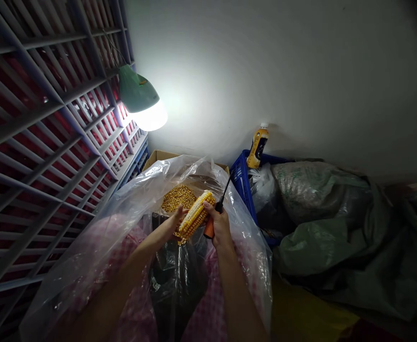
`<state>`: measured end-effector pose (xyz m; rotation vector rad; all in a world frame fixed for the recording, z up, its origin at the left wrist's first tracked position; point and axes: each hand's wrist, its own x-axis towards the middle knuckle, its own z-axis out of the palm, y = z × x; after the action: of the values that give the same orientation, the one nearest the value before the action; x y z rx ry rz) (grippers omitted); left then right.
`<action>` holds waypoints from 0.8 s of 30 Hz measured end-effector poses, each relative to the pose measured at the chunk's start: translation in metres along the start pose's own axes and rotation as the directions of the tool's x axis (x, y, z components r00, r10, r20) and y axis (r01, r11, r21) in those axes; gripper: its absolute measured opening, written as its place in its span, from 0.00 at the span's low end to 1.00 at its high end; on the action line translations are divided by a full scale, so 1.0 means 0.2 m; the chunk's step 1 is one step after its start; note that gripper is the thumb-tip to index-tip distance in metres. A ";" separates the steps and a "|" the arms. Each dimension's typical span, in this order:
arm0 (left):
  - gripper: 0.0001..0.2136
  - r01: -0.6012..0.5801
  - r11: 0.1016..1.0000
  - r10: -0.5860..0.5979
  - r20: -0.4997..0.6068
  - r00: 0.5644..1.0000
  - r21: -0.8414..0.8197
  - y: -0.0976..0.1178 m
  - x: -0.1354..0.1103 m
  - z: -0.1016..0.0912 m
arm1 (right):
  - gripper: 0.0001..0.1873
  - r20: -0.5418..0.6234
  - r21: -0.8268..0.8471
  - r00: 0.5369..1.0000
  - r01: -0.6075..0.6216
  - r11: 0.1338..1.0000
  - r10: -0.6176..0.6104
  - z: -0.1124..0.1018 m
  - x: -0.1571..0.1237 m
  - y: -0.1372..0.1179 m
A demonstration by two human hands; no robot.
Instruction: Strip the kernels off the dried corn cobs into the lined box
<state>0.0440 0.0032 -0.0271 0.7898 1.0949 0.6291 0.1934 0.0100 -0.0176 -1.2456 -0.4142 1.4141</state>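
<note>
A yellow corn cob is held between both hands above a clear plastic sheet. My left hand cups the cob's lower end from the left, fingers curled on it. My right hand grips an orange-handled screwdriver, its dark shaft pointing up and away, with the thumb pressed against the cob's upper end. A pile of loose corn kernels lies just beyond the cob, inside a cardboard box lined with the plastic.
A lit green lamp hangs at the left by stacked slatted crates. A blue plastic crate with a yellow drink bottle stands against the white wall. Grey-green sacks fill the right side.
</note>
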 end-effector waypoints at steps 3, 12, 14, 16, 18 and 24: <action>0.24 -0.185 0.966 0.178 0.051 0.983 0.180 0.01 -0.03 0.01 | 0.22 -0.026 0.042 1.000 0.005 0.999 -0.004 -0.02 0.01 0.00; 0.25 -0.186 0.976 0.186 0.003 0.982 0.112 -0.11 0.02 0.07 | 0.23 -0.108 0.063 0.994 -0.004 0.998 0.011 0.00 0.01 -0.01; 0.25 -0.172 0.983 0.174 -0.024 0.984 0.058 -0.12 0.03 0.07 | 0.24 -0.132 0.058 0.991 0.003 0.998 0.005 0.00 0.01 -0.02; 0.25 -0.166 0.986 0.167 -0.085 0.982 0.025 -0.11 0.04 0.07 | 0.23 -0.131 0.069 0.991 -0.013 0.998 0.022 0.00 0.01 -0.01; 0.26 -0.158 0.987 0.160 -0.145 0.976 0.026 -0.10 0.05 0.05 | 0.22 -0.111 0.094 0.993 -0.035 0.995 0.046 -0.01 0.02 -0.01; 0.32 -0.050 0.991 0.063 -0.106 0.992 0.121 -0.04 0.05 -0.01 | 0.21 -0.095 0.103 0.995 0.003 0.995 0.007 -0.02 0.03 0.01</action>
<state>0.0452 0.0056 -0.0398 0.8990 1.2226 0.6661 0.1964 0.0126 -0.0237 -1.2246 -0.2711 1.3548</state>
